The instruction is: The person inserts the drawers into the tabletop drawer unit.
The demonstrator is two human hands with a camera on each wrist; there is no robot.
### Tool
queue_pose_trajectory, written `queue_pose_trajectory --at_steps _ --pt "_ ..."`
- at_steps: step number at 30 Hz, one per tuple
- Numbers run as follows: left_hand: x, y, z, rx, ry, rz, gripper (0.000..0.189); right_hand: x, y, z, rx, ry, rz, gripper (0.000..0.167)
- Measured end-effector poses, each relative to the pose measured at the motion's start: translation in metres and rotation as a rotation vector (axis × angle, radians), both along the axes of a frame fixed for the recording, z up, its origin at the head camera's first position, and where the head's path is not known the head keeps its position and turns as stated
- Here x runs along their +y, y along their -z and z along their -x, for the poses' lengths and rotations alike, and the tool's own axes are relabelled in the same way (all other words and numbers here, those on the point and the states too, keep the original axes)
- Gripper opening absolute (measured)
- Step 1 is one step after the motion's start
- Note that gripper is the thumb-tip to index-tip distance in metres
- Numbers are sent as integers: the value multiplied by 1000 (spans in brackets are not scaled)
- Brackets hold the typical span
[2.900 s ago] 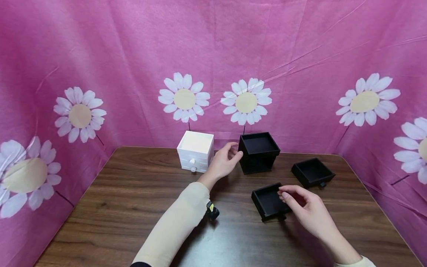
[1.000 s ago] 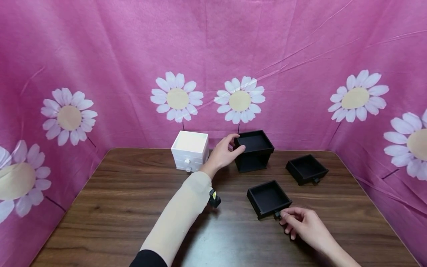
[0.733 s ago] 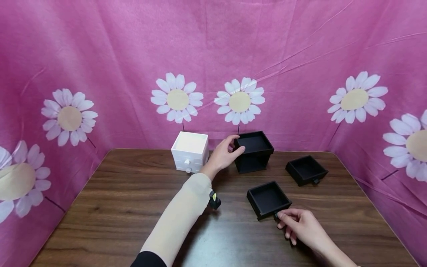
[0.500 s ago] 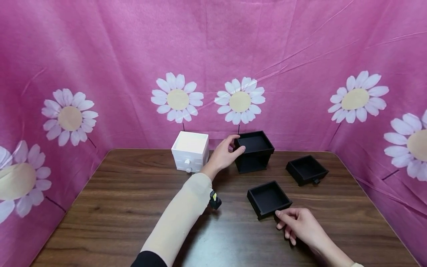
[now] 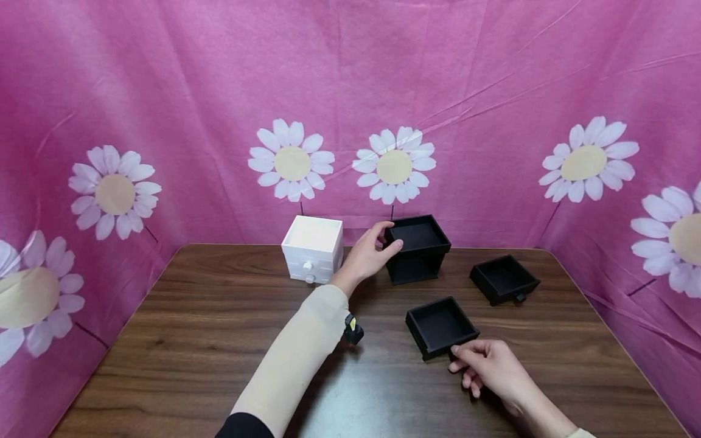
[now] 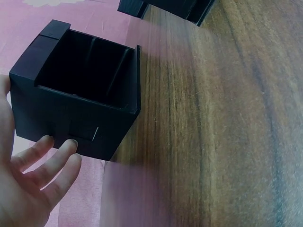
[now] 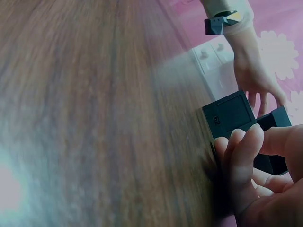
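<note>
A black open-fronted drawer cabinet (image 5: 417,249) stands upright at the back of the table. My left hand (image 5: 366,254) holds its left side, thumb at the front rim and index finger at the top edge. In the left wrist view, several fingertips (image 6: 72,144) lie against the cabinet's side wall. Nearer to me, a shallow black drawer (image 5: 440,325) rests with its front turned toward my right hand (image 5: 493,368). Thumb and index finger pinch at its front, where the knob is hidden behind them; the other fingers curl below.
A second black drawer (image 5: 504,278), knob facing forward, lies at the right. Left of the black cabinet stands a white drawer cabinet (image 5: 312,249) with two round knobs, close to my left wrist. Pink flowered cloth (image 5: 482,91) rises behind the wooden table (image 5: 219,316).
My right hand has moved from above the near drawer's right side to the knob at its front. My left hand has come onto the black cabinet's top edge. Both drawers stay put.
</note>
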State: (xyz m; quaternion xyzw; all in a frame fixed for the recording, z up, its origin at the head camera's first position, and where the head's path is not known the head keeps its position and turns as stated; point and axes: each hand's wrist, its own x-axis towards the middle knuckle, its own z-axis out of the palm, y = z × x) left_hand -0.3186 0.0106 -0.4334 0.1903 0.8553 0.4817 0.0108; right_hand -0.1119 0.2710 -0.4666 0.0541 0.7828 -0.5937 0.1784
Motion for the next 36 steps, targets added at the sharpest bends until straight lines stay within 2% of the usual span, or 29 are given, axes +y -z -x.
queue_pose_trajectory --at_steps 6,18,28,36 --pt "1 1 0 -1 -2 -4 61 -2 -2 -1 -1 64 62 29" --pt "1 0 -1 9 -2 -9 60 -3 2 -1 -8 114 185 20" --pt "0 -1 0 0 -1 -15 61 -6 3 0 28 148 207 16" --pt "1 0 0 8 0 -19 60 -10 2 3 43 165 186 22"
